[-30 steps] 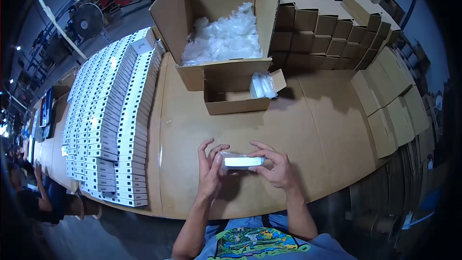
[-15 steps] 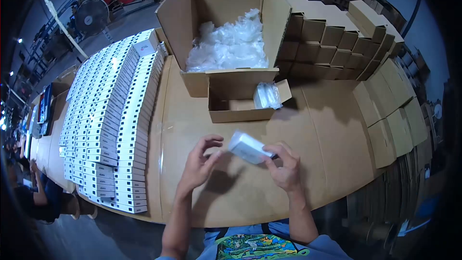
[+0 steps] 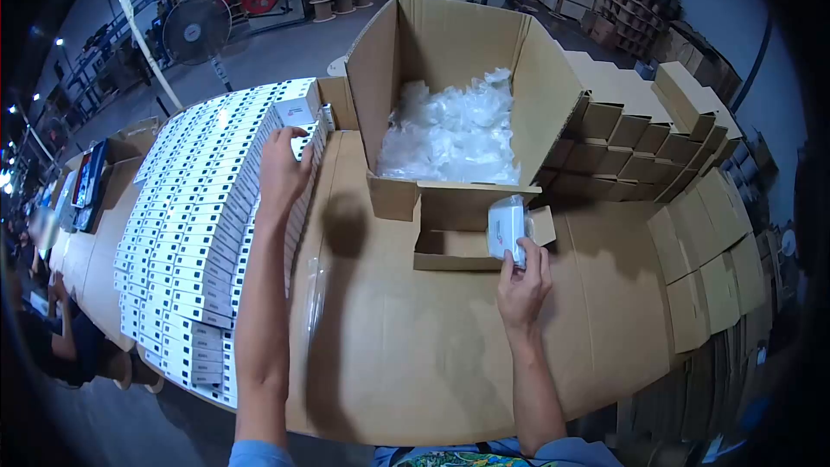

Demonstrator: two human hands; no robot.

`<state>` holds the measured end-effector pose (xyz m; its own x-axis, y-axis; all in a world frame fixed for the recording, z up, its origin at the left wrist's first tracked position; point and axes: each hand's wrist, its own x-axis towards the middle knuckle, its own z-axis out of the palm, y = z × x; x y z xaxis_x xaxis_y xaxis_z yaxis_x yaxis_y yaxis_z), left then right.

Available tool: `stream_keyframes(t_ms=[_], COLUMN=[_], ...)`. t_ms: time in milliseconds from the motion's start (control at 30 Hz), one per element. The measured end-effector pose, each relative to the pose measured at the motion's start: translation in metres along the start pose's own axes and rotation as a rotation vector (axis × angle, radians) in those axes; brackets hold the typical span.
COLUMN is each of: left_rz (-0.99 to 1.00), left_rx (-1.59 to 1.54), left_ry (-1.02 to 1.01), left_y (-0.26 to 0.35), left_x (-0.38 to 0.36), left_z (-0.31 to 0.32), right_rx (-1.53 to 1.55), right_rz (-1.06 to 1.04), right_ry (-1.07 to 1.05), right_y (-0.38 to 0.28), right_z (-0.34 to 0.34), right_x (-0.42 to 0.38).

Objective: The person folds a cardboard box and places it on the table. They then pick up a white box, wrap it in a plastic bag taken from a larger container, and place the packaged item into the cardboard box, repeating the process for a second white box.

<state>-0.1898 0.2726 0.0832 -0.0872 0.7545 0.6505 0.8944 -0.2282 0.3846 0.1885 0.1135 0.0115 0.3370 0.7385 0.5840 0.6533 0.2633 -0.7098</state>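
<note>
My right hand (image 3: pixel 524 284) is closed on a white box in a clear plastic bag (image 3: pixel 507 227). That bagged box stands tilted at the right end of a small open cardboard carton (image 3: pixel 450 262), in front of other bagged pieces it largely hides. Over at the left, my left hand (image 3: pixel 285 169) reaches across the stacked white boxes (image 3: pixel 216 207). Its bent fingers and thumb are around the top of a white box (image 3: pixel 299 149) in the nearest row, partly hidden by the hand. Just beyond its fingertips lies another white box (image 3: pixel 298 109) on top of the stack.
A large open carton (image 3: pixel 462 35) holding clear plastic bags (image 3: pixel 454 134) stands behind the small one. Brown cartons (image 3: pixel 644 134) are stacked at the back right, with more cartons (image 3: pixel 705 251) along the right edge. Another person's arm (image 3: pixel 62 320) shows at far left.
My right hand has carried the bagged white box forward into the small carton. My left hand has moved from mid-table to the white stack, and the view has shifted.
</note>
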Motion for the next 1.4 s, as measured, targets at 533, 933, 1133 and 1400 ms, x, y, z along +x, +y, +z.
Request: stream_keyframes(t_ms=[533, 933, 1133, 1400], left_rz=[0.299, 0.215, -0.087, -0.537], left_rx=[0.505, 0.563, -0.109, -0.99], left_ry=[0.144, 0.168, 0.264, -0.041], left_y=[-0.111, -0.105, -0.054, 0.121], left_x=[0.09, 0.091, 0.018, -0.216], left_z=[0.092, 0.093, 0.03, -0.056], right_rx=[-0.325, -0.469, -0.599, 0.07], right_rz=[-0.012, -0.018, 0.07, 0.073], right_ry=[-0.087, -0.264, -0.335, -0.499], right_y=[0.021, 0.012, 0.001, -0.052], right_z=[0.029, 0.017, 0.004, -0.038], right_x=[0.013, -0.02, -0.015, -0.039])
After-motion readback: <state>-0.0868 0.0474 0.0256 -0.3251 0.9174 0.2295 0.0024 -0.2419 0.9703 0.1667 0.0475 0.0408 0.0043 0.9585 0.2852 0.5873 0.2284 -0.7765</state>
